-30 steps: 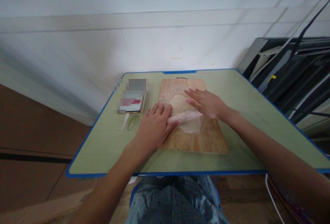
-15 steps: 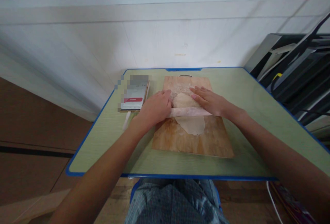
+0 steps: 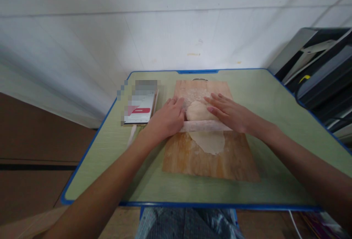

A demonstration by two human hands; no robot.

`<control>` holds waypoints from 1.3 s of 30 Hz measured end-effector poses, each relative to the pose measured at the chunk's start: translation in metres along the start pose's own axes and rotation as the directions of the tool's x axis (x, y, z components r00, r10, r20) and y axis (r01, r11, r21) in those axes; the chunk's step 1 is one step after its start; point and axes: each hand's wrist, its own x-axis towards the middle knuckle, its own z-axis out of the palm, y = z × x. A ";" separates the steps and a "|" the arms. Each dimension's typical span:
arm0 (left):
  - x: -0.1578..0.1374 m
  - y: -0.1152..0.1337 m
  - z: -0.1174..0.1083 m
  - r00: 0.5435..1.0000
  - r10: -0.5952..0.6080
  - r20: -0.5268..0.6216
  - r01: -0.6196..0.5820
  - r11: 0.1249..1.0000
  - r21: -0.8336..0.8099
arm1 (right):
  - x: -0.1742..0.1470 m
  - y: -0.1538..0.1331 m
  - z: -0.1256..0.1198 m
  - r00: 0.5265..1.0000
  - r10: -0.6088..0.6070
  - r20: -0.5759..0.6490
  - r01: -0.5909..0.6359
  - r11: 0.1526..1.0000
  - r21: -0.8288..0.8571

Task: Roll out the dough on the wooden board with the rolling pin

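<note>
Well, from here I see the right hand (image 3: 229, 113) flat and open over one end of the rolling pin (image 3: 205, 126), the left hand (image 3: 170, 118) bent over the other, maybe gripping, I can't tell, and between them dough (image 3: 198, 112) that could tear if pushed too hard.

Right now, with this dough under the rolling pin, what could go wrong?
The dough might stick to the board, as the loose flour shows mainly towards the far end. Its uneven near edge could tear under the rolling pin. The left hand is near the phone and might nudge it.
</note>
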 end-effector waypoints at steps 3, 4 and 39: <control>-0.003 0.001 -0.002 0.999 -0.004 0.049 0.002 1.000 0.030 | -0.001 -0.009 -0.006 1.000 0.015 0.011 -0.015 1.000 -0.013; -0.005 0.002 -0.002 0.998 0.016 0.062 -0.019 0.999 0.044 | -0.002 -0.013 -0.009 1.000 0.025 0.016 -0.025 1.000 -0.019; -0.014 0.005 -0.003 0.998 0.020 0.066 -0.024 0.998 0.061 | -0.009 -0.027 -0.012 0.986 0.154 0.062 -0.152 0.987 -0.044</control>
